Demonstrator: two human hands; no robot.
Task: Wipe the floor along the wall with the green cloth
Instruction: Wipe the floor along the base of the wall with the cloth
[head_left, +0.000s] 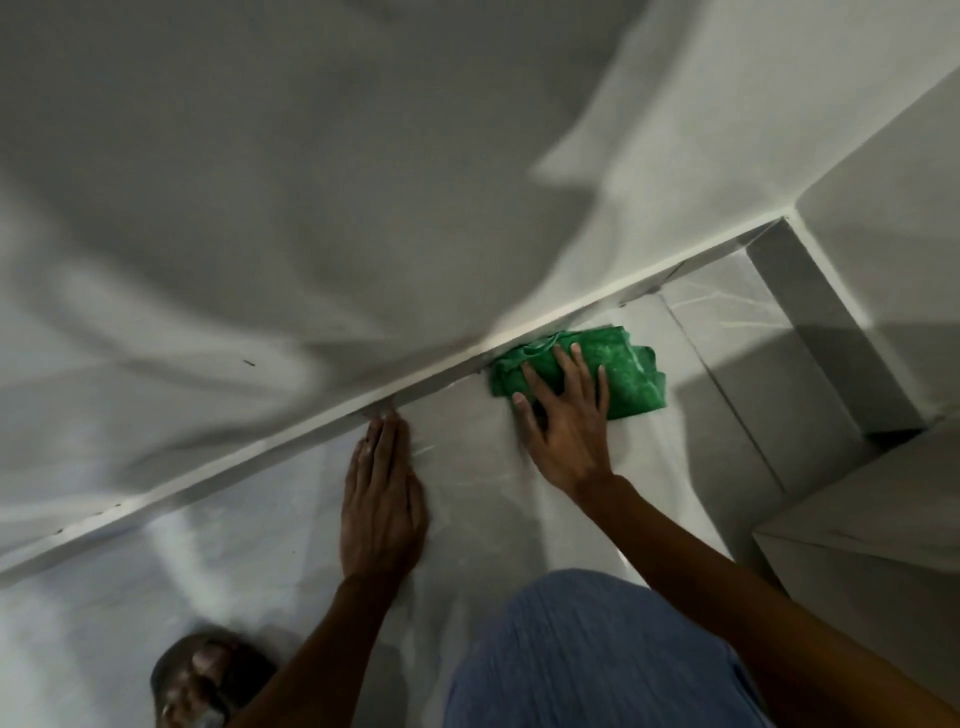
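The green cloth (626, 371) lies crumpled on the pale marbled floor (467, 519), tight against the white baseboard (322, 431) of the wall (311, 208). My right hand (563, 421) presses flat on the cloth's left part with fingers spread. My left hand (382, 499) rests flat on the bare floor, fingers together, fingertips touching the baseboard, holding nothing.
A white step or plinth corner (831, 332) juts out at the right, with another white ledge (872, 525) lower right. My knee in blue fabric (597, 654) is at the bottom centre. A foot in a dark sandal (202, 675) stands at bottom left.
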